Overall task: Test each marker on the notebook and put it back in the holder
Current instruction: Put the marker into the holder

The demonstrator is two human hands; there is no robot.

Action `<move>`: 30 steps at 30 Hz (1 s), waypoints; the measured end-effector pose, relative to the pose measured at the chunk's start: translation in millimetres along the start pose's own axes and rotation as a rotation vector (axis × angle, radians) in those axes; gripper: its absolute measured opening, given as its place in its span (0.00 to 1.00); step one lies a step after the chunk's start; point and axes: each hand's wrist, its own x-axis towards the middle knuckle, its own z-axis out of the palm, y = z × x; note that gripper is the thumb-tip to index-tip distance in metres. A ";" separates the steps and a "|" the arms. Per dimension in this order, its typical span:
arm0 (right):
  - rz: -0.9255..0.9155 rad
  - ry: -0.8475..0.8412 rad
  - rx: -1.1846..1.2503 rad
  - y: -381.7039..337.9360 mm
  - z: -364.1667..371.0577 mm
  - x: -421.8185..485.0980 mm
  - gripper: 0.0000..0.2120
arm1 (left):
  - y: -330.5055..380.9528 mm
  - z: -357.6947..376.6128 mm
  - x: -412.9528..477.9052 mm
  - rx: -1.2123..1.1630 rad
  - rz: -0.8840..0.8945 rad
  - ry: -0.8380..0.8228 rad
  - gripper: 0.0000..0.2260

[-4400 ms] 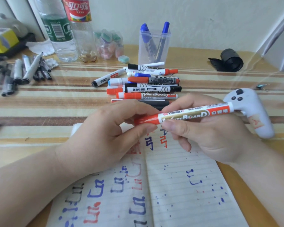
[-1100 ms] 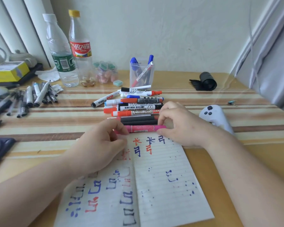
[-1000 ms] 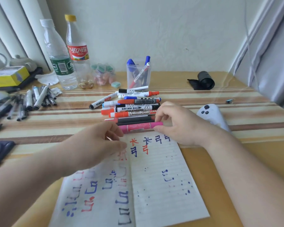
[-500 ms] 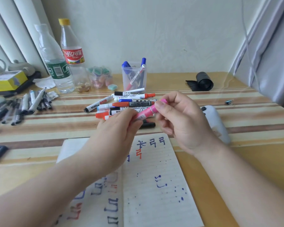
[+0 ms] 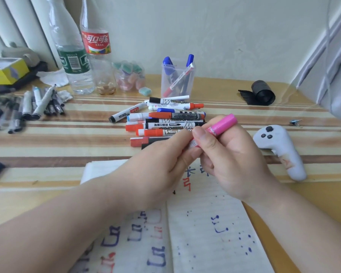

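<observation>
A pink marker (image 5: 222, 125) is held slanted above the table, its pink end pointing up and right. My right hand (image 5: 230, 160) grips its middle with thumb and fingers. My left hand (image 5: 161, 166) pinches its lower end, which is hidden behind the fingers. Below both hands lies the open lined notebook (image 5: 209, 233), covered in blue and red test marks. Behind the hands a pile of whiteboard markers (image 5: 165, 119) lies on the table. The clear plastic holder (image 5: 177, 79) stands at the back with blue-capped markers and a red one in it.
Two plastic bottles (image 5: 83, 56) and a small jar stand at the back left. Several grey pens (image 5: 28, 107) lie at the left. A white controller (image 5: 280, 150) rests right of my hands. A black roll (image 5: 260, 93) lies at the back right.
Both hands picked the pink marker up from the table's marker pile and raised it above the notebook. My left hand has closed onto its lower end.
</observation>
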 end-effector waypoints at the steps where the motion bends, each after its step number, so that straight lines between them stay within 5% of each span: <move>1: 0.010 0.013 0.023 -1.4 1.9 -0.4 0.13 | -0.5 -0.3 0.2 -0.008 0.000 0.014 0.14; 12: -0.011 0.037 0.074 -6.8 7.9 -5.1 0.16 | 8.0 -4.7 -0.1 -0.145 0.014 0.027 0.12; 18: -0.061 0.007 -0.082 -5.5 -1.7 -1.6 0.09 | 1.1 2.0 -1.3 -0.115 0.012 -0.001 0.19; 30: -0.041 0.020 0.125 -15.9 7.7 -2.6 0.17 | 12.7 -6.4 0.8 -0.295 0.029 -0.005 0.11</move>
